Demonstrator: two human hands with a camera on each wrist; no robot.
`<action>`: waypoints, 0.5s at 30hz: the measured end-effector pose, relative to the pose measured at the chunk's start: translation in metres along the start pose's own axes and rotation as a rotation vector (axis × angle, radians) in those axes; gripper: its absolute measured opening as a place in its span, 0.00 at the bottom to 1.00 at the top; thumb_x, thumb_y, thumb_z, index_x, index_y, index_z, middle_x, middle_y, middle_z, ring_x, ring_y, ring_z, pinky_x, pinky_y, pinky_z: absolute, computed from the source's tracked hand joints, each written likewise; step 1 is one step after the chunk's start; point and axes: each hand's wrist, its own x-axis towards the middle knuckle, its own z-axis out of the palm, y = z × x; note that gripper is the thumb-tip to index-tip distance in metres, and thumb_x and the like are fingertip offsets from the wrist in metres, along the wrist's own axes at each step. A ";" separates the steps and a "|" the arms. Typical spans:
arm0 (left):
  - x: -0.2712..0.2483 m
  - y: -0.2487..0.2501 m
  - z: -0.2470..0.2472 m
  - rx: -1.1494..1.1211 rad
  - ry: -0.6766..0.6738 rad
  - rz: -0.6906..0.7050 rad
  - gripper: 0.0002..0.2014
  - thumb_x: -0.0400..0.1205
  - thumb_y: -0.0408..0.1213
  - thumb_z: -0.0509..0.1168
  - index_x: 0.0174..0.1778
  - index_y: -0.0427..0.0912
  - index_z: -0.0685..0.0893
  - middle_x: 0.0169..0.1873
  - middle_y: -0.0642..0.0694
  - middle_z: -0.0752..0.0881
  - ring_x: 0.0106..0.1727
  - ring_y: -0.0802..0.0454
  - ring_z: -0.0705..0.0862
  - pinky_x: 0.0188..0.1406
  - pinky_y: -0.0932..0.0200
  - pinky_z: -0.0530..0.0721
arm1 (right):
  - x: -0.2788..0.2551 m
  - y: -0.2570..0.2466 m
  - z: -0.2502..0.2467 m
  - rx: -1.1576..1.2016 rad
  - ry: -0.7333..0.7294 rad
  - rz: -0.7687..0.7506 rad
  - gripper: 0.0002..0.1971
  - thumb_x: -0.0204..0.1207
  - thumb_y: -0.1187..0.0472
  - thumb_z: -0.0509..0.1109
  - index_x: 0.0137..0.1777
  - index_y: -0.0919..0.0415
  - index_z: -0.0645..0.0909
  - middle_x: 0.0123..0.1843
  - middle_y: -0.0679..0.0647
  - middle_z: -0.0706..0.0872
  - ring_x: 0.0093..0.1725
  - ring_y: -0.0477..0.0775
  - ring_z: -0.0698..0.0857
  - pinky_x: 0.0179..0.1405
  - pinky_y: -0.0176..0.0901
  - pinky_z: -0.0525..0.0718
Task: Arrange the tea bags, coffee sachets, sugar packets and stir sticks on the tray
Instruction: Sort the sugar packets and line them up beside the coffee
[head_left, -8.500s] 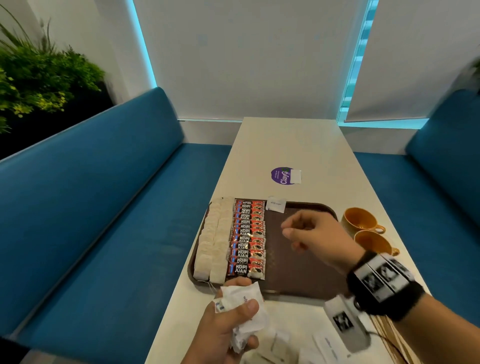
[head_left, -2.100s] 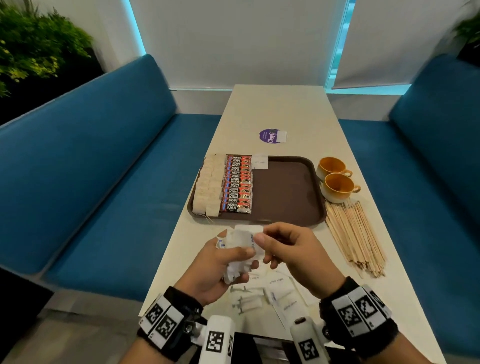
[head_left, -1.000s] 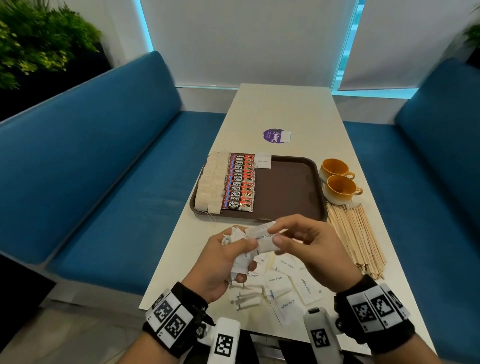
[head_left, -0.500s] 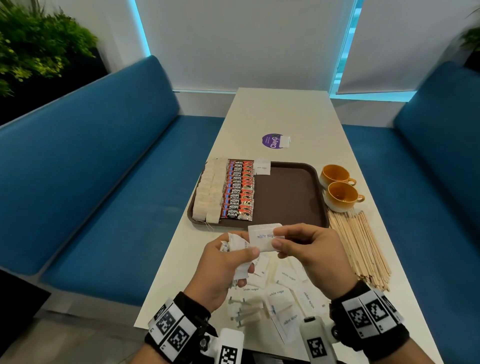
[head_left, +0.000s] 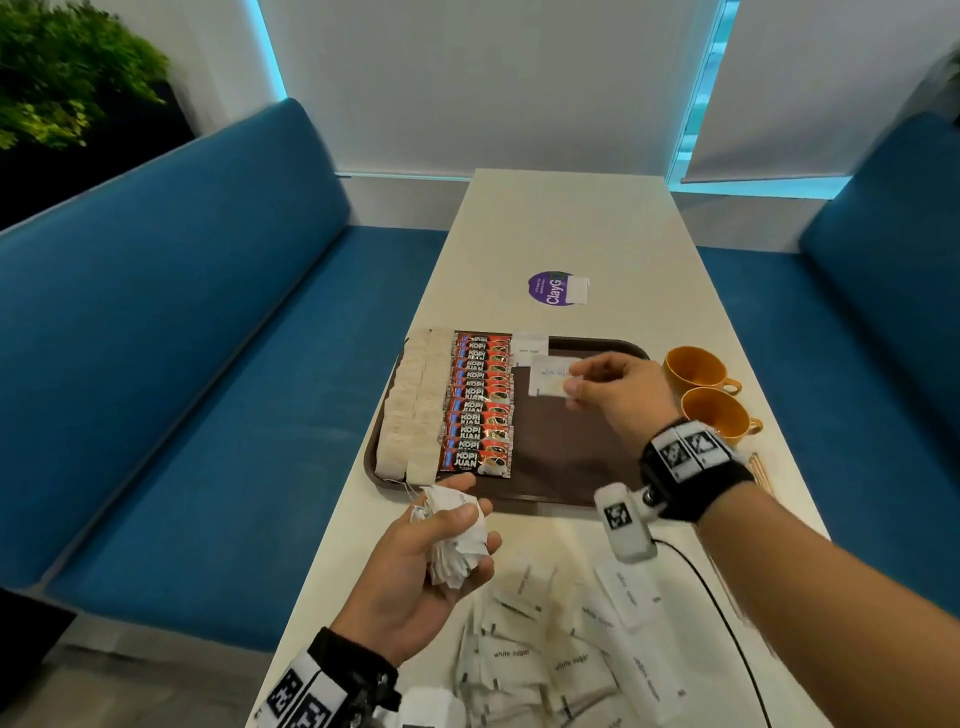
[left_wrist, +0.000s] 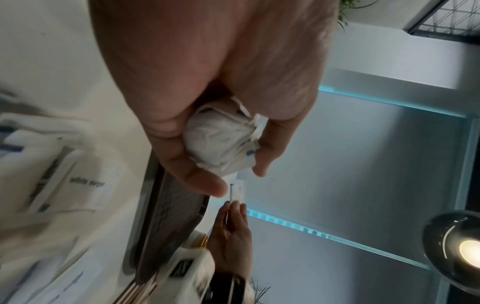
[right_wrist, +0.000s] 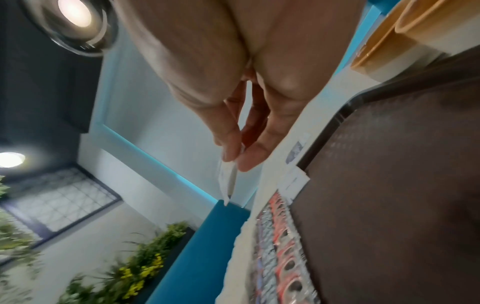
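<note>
A brown tray (head_left: 566, 467) lies mid-table. Two columns of tea bags (head_left: 413, 405) fill its left side, with a column of red coffee sachets (head_left: 480, 405) beside them. One white sugar packet (head_left: 530, 344) lies at the tray's far edge. My right hand (head_left: 571, 379) pinches another sugar packet (head_left: 548, 375) (right_wrist: 228, 181) just above the tray, below that first packet. My left hand (head_left: 457, 525) (left_wrist: 233, 181) grips a crumpled bunch of sugar packets (head_left: 452, 540) (left_wrist: 221, 142) near the tray's front left corner. Several loose sugar packets (head_left: 561, 660) lie on the table in front of me.
Two orange cups (head_left: 709, 395) stand right of the tray. Wooden stir sticks (head_left: 761, 470) show just behind my right wrist. A purple sticker (head_left: 556, 288) lies further up the table. Blue benches (head_left: 182, 364) flank both sides.
My right hand has carried one sugar packet forward from the bunch to above the tray's far part. The left hand still holds the bunch, apart from the right.
</note>
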 end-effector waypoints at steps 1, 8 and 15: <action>0.004 0.002 -0.001 0.005 0.001 0.006 0.24 0.74 0.26 0.71 0.68 0.39 0.85 0.49 0.37 0.88 0.40 0.38 0.87 0.30 0.54 0.87 | 0.018 0.005 0.003 0.008 0.011 0.019 0.07 0.73 0.75 0.80 0.49 0.69 0.88 0.48 0.66 0.91 0.39 0.57 0.91 0.41 0.38 0.93; 0.024 0.004 -0.009 0.071 -0.006 -0.015 0.23 0.72 0.27 0.73 0.65 0.40 0.88 0.51 0.36 0.90 0.44 0.37 0.88 0.31 0.51 0.88 | 0.098 0.044 0.018 0.003 0.104 0.167 0.10 0.72 0.76 0.80 0.53 0.72 0.88 0.48 0.63 0.92 0.38 0.56 0.91 0.35 0.37 0.92; 0.026 0.000 -0.018 0.093 -0.058 -0.028 0.23 0.70 0.25 0.73 0.62 0.41 0.89 0.51 0.34 0.89 0.41 0.37 0.88 0.30 0.50 0.87 | 0.139 0.056 0.042 -0.169 0.049 0.202 0.09 0.71 0.75 0.82 0.49 0.67 0.90 0.48 0.62 0.93 0.43 0.61 0.93 0.40 0.44 0.94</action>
